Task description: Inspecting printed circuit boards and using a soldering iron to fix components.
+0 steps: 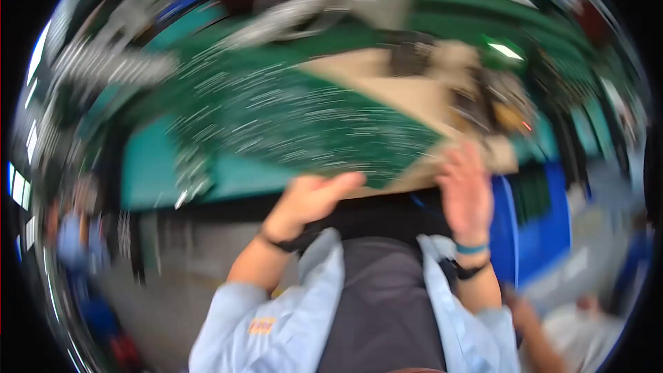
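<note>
Motion smears much of the view. My left hand (311, 197) is over the near edge of the teal table (252, 178), with a digit stretched out to the right and nothing seen in it; its other fingers are partly hidden. To its right, my right hand (467, 190) is raised flat with its fingers extended, holding nothing, over the near right corner of a tan, cardboard-like sheet (407, 100). Beyond both hands spreads a dark green surface (311, 124) streaked with small bright glints; what makes the glints is too blurred to tell.
A dark object (411, 54) and blurred brown and yellow items (507, 114) lie at the right back. A green light (505, 50) glows behind them. Blue panels (535, 224) stand right of my legs. Other people appear at the lower left (79, 238) and lower right (583, 331).
</note>
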The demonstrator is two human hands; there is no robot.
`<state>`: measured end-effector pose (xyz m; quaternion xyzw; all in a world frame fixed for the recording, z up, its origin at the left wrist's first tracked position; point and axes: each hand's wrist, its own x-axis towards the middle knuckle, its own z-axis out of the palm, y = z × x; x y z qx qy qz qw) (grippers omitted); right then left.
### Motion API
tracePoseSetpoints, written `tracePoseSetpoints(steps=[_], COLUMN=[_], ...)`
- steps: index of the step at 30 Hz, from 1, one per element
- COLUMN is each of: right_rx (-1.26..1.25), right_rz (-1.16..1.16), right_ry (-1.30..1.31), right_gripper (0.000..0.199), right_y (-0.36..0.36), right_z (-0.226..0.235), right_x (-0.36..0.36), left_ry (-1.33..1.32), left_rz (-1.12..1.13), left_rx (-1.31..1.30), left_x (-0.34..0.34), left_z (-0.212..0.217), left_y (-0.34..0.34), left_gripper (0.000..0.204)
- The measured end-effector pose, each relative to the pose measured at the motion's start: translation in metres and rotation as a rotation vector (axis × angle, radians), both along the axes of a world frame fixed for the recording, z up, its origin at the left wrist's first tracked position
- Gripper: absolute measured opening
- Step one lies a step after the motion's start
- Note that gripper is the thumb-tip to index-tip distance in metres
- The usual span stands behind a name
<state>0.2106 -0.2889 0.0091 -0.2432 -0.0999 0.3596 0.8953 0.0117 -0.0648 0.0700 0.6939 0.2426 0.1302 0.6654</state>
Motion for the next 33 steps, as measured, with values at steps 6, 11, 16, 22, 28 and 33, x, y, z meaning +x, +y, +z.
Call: tracePoseSetpoints(steps=[6,11,16,22,28,33], right_rx=[0.473,0.411,0.330,0.572,0.063,-0.053], right_rz=[0.245,0.043,-0.046,0.116,-0.386,-0.317], right_ry=[0.174,0.314,0.155,-0.290,-0.306,-0.586], right_gripper=[0.075,0.067,0.055,0.053,0.052,0.067], right_y=[0.026,0.031,0.030,0.009,0.016,-0.034], right_z=[-0.026,-0.038,-0.049,-0.022,0.005,-0.034], right_x=[0.048,0.075,0.090,0.054,0.028,0.062], left_ry=[-0.371,-0.396,-0.445,-0.477,-0.443,-0.437], left_rz=[-0.017,-0.068,-0.069,-0.137,-0.057,-0.045], left_rx=[0.129,0.170,0.172,0.154,0.085,-0.052], left_x=[-0.030,-0.048,-0.042,-0.037,-0.038,-0.031], left_z=[-0.005,-0.002,-0.018,-0.016,-0.032,-0.033], left_y=[0.011,0.011,0.018,0.030,0.027,0.018], left_gripper=[0.034,0.036,0.042,0.046,0.046,0.048])
